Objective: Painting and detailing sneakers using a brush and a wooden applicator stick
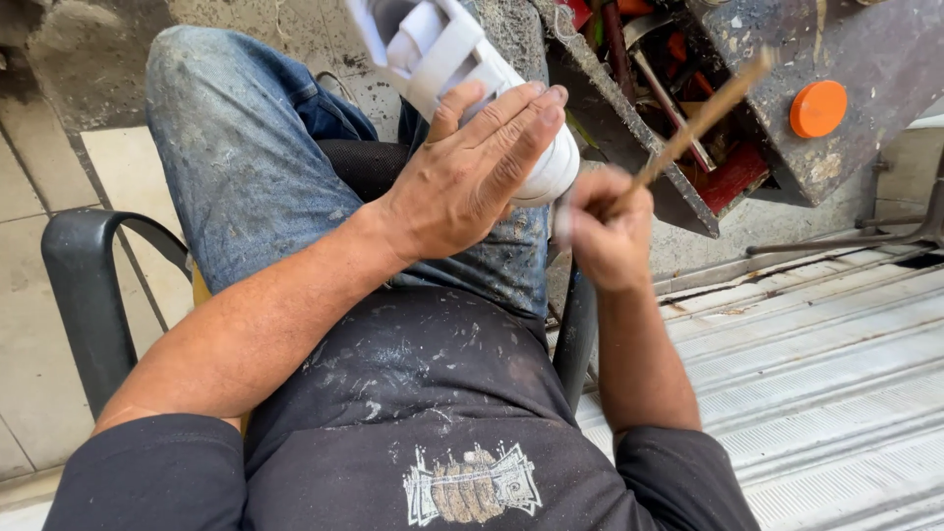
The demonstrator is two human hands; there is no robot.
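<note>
I sit on a dark chair with a white shoe (pixel 438 54) resting sole-side toward me on my lap. My left hand (pixel 472 172) lies over the shoe's toe end and grips it. My right hand (pixel 610 231) is closed around a thin wooden brush handle (pixel 703 118) that slants up to the right. Its lower end meets the shoe's toe, hidden behind my fingers. My jeans (pixel 236 147) are spattered with pale stains.
A grimy open toolbox (pixel 678 108) with red tools and rods sits ahead on the right, with an orange lid (pixel 818 108) on its rusty top. A black chair armrest (pixel 88 285) curves at left. Corrugated metal flooring (pixel 826 393) lies at right, tiles at left.
</note>
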